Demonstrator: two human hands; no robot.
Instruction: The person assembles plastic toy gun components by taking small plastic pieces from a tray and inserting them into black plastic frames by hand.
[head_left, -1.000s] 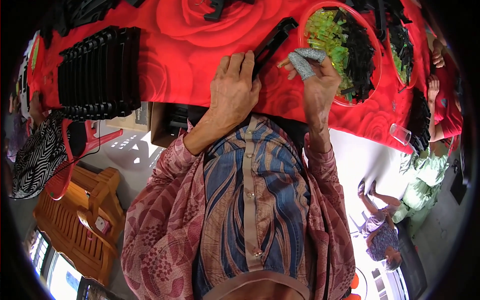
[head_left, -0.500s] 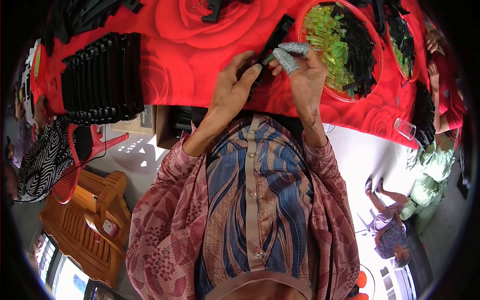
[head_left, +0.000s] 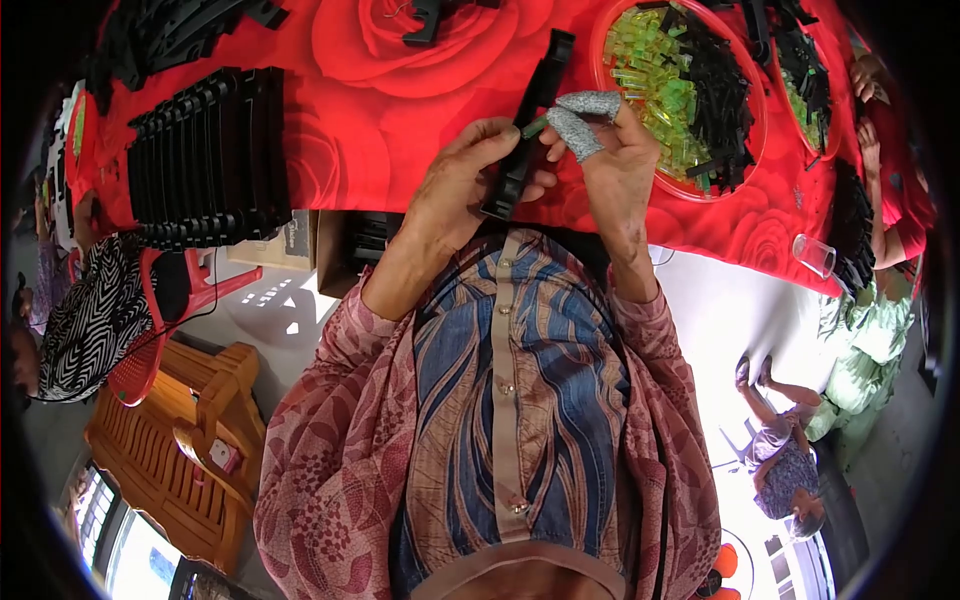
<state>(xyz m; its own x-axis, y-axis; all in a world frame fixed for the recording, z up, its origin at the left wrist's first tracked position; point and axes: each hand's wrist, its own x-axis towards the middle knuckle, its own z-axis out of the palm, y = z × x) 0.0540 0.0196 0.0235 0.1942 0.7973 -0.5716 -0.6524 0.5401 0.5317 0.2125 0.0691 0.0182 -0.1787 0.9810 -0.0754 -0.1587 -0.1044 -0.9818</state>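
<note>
My left hand [head_left: 462, 185] is wrapped round a long black plastic strip [head_left: 541, 85], which tilts with its far end to the right. Close to the strip's middle, my right hand [head_left: 612, 150] wears grey coverings on its thumb and a finger. Pinched between those covered tips is a small greenish translucent piece [head_left: 535, 127], its end at the strip's edge. Just right of my right hand stands a round tray [head_left: 762, 130] with an orange-red rim. It holds yellow-green translucent pieces [head_left: 640, 75] and thin black pieces [head_left: 715, 115].
A row of black plastic strips [head_left: 205, 155] lies on the red rose-patterned cloth [head_left: 360, 140] at left. More black parts [head_left: 185, 40] are heaped behind it. A clear cup [head_left: 813, 256] lies near the right edge. Co-workers' hands [head_left: 868, 140] show at far right.
The black strip has turned more upright, and its near end now shows below my left fingers. My left hand has shifted its hold; the right stays close beside the strip.
</note>
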